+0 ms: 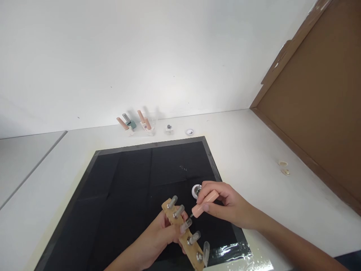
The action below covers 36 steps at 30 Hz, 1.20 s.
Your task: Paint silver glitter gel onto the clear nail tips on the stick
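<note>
My left hand [162, 233] is wrapped round a light wooden nail-tip stand [172, 215], its thumb resting beside the middle tip. Several clear-looking false nails [194, 238] stick up from small metal mounts along the stand. Between the fingers of my right hand [229, 203] is a pink-capped nail polish brush [207, 203]. Its dark bristle end meets or hovers just over the middle false nail [186, 225]; contact is hard to tell. A small round white pot [196, 191] with shiny contents sits just behind my right fingers, partly hidden by them.
Pink-capped polish bottles [148, 125] and a green bottle [131, 123] stand by the wall. A small clear bottle [169, 130] and round dish [190, 132] are to their right. A black mat [129, 188] covers the table. Two small cream pieces [284, 172] lie near the cardboard panel [318, 94].
</note>
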### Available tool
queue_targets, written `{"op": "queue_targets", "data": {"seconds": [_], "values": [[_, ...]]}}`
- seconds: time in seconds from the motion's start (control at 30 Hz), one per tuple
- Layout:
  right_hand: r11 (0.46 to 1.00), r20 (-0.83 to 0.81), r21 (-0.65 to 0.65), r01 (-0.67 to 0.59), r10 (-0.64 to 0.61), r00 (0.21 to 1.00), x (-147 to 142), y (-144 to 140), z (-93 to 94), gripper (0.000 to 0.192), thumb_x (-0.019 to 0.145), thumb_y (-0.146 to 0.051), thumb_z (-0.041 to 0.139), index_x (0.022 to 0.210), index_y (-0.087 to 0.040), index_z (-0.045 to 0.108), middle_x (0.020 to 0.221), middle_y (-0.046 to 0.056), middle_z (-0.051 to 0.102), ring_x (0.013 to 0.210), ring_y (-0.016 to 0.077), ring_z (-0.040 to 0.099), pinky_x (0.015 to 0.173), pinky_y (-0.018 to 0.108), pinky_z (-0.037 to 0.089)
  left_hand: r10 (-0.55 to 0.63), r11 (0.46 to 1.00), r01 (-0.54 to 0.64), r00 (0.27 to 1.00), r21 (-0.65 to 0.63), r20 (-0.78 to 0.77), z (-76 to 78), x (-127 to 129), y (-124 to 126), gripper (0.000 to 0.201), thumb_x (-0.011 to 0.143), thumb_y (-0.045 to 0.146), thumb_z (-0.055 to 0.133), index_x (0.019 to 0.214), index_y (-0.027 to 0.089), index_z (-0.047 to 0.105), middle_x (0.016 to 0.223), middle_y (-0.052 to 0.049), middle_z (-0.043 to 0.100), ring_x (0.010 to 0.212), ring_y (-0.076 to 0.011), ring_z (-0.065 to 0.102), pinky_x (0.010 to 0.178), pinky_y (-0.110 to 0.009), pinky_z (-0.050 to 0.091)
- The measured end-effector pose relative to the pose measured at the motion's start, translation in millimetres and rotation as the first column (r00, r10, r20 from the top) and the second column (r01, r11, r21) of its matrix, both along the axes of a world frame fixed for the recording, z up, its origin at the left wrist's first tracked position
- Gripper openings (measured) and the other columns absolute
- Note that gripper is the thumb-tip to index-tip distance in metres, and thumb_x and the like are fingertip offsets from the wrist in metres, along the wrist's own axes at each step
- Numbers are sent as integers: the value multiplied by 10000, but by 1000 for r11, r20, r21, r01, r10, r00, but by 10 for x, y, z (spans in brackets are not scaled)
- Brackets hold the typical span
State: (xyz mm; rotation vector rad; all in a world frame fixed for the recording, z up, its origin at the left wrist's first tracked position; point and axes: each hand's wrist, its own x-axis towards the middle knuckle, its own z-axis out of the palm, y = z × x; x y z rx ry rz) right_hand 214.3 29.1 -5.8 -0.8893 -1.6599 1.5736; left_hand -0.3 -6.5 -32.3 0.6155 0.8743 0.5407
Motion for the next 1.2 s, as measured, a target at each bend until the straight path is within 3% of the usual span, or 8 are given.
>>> {"op": "queue_targets", "data": {"seconds": [0.1,0.23,0.33,0.5,0.7,0.9,1.1,1.2], "values": [[998,-54,31,61,-59,997,9,3,-39,89,880,-249,582,856,-197,650,770,7,568,667,117,507,596,247,391,5,1000,-4,1000,-26,21,11,-5,1,343,629,358,803,779,165,562,667,22,578,621,-132,591,580,-262,440],[977,-170,211,9,28,985,-4,-3,-42,94,845,-207,633,932,-218,667,789,2,576,676,107,519,610,234,409,32,996,-26,998,-89,60,36,-24,4,347,616,339,808,822,176,580,675,18,607,638,-139,596,615,-276,433],[951,-138,306,-36,82,987,-29,-13,-10,149,824,-160,650,964,-208,668,799,14,605,704,116,534,638,241,438,75,987,-61,994,-151,83,54,-33,18,343,574,299,826,802,178,601,668,27,609,630,-121,576,627,-262,420],[910,-60,413,-38,68,996,-48,-24,27,185,820,-77,599,956,-195,641,793,29,662,723,134,536,646,256,460,125,971,-102,988,-214,94,60,-14,34,294,554,254,822,748,169,618,629,47,587,592,-87,531,619,-238,398],[884,-96,465,40,5,995,-46,-30,4,217,800,-19,570,913,-193,630,763,11,659,687,120,518,636,237,457,167,960,-136,980,-244,109,-3,-16,28,255,583,204,800,758,166,619,666,36,599,630,-97,558,663,-260,418],[880,-46,473,-45,75,996,-64,-25,30,217,837,-96,606,1028,-195,634,867,33,640,755,121,552,648,229,464,205,945,-164,971,-283,120,-33,-22,36,282,579,206,804,796,165,628,651,30,614,613,-102,561,647,-265,425],[828,58,559,-38,6,998,-58,-14,35,194,802,-24,534,887,-180,610,723,10,608,642,117,496,554,224,414,246,934,-203,962,-293,117,-23,-8,37,282,571,195,813,781,162,629,659,38,602,609,-93,543,638,-270,432],[839,10,544,16,-26,1000,-54,-5,14,174,812,-43,542,879,-190,607,708,3,588,640,117,493,567,231,420,252,935,-213,962,-283,107,-24,-9,43,278,574,190,808,786,159,631,676,35,601,609,-95,533,659,-295,445]]}}
